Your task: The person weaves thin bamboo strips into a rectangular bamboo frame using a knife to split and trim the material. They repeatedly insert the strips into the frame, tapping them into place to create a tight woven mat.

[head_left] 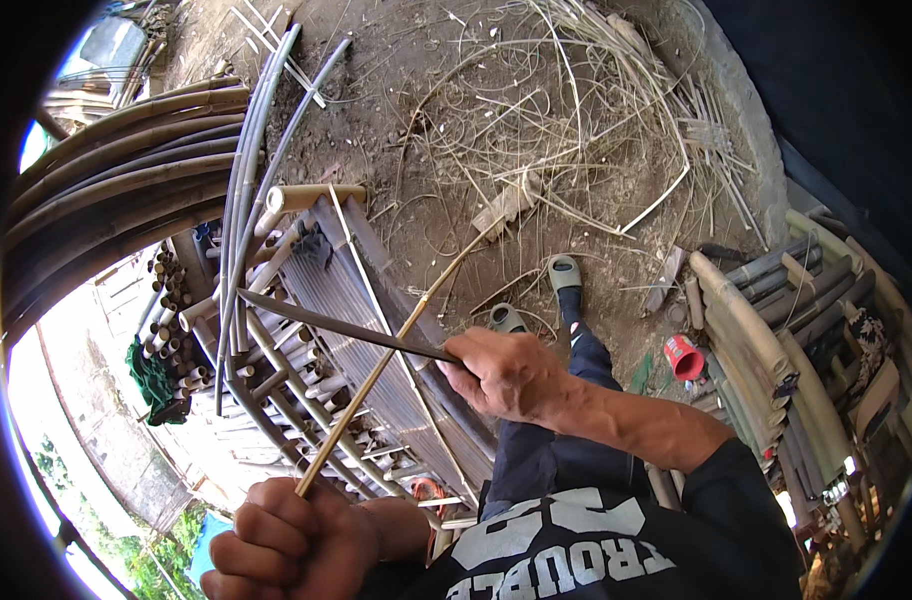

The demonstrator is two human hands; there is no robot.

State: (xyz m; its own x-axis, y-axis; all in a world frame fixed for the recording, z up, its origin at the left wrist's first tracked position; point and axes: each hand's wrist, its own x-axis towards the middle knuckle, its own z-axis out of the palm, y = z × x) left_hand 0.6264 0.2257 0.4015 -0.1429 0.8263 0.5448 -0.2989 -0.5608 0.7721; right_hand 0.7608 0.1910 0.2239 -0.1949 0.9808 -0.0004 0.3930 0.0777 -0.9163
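Note:
A long, thin bamboo strip (pixel 361 397) slants across the view, its near end in the closed fist of my left hand (pixel 286 540). From there it runs up and away to the right, toward a flat piece of wood (pixel 506 207) on the ground. My right hand (pixel 506 375) is wrapped round the handle of a knife (pixel 321 320) with a long, narrow, dark blade. The handle itself is hidden in the fist. The blade points left and crosses the strip a little beyond my fingers; I cannot tell whether they touch.
Thin shavings (pixel 536 120) litter the dirt floor. Curved bamboo poles (pixel 126 160) and grey tubes (pixel 246 170) lie at left, beside a corrugated sheet (pixel 346 290). At right, a red container (pixel 684 357) sits near stacked bamboo pieces (pixel 741 310). My sandalled feet (pixel 564 275) stand below.

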